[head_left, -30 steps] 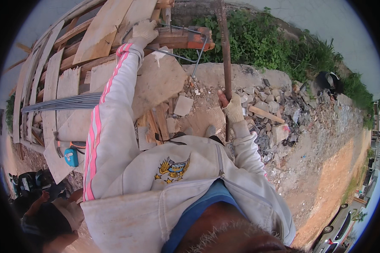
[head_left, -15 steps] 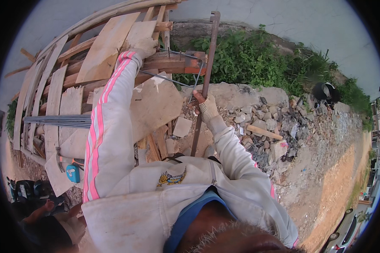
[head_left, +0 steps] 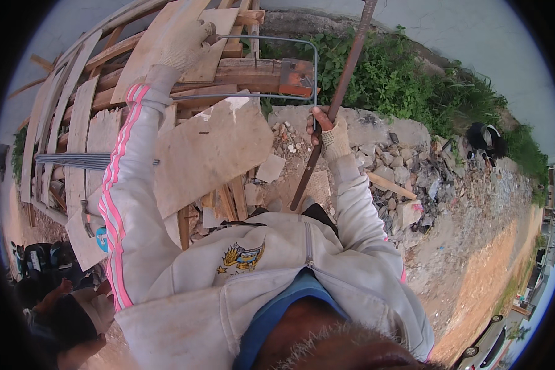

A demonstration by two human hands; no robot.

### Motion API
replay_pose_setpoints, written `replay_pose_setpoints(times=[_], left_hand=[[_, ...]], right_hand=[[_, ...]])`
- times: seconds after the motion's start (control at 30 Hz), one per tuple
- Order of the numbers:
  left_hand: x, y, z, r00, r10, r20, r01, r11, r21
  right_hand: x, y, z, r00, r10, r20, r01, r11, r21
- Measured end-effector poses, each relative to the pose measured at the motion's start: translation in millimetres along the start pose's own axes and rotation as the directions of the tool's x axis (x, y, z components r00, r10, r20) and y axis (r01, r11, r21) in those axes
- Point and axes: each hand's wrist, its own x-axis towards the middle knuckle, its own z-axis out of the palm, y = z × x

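The bent steel rod [head_left: 316,65] lay ahead of the person, between the two hands, its closed end surrounding the orange block [head_left: 296,77] at the end of the timber beam [head_left: 243,75]. The long metal bar [head_left: 351,58] slanted from the upper right toward the front of the jacket [head_left: 185,246], just right of the rod.

Handling: the rod was judged light to moderate in weight, stiff and springy, and not fragile; its smooth surface could slip in a loose grip. The bar appeared heavy and rigid, with a rough, rust-brown surface likely to give fair friction through a glove. Suitable holds were judged to be the free end of the rod's upper leg and the middle of the bar.

State of the hands: they were well apart. The left hand [head_left: 188,44], gloved, had its fingers curled at the free end of the upper leg. The right hand [head_left: 332,137], also gloved, was wrapped around the bar below the rod's near corner. Whether its thumb touched the rod could not be determined.
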Motion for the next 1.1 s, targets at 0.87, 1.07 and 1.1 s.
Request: replay_pose_setpoints(times=[0.87,1.07,1.1], left_hand=[[-170.2,205.7,67.4,0.551,-0.834,-0.040,0.828,0.552,-0.098],[-149.9,202.3,58.1,0.460,-0.888,0.013,0.885,0.459,0.080],[-141.1,204.5,53.3,0.454,-0.891,-0.001,0.881,0.449,0.150]], right_hand=[[201.0,-54.6,-66.0,0.801,0.316,0.509,-0.033,0.871,-0.489],[202.6,-55.0,-65.3,0.796,0.372,0.477,-0.102,0.860,-0.500],[201.3,-54.7,-65.3,0.804,0.373,0.463,-0.113,0.861,-0.497]])
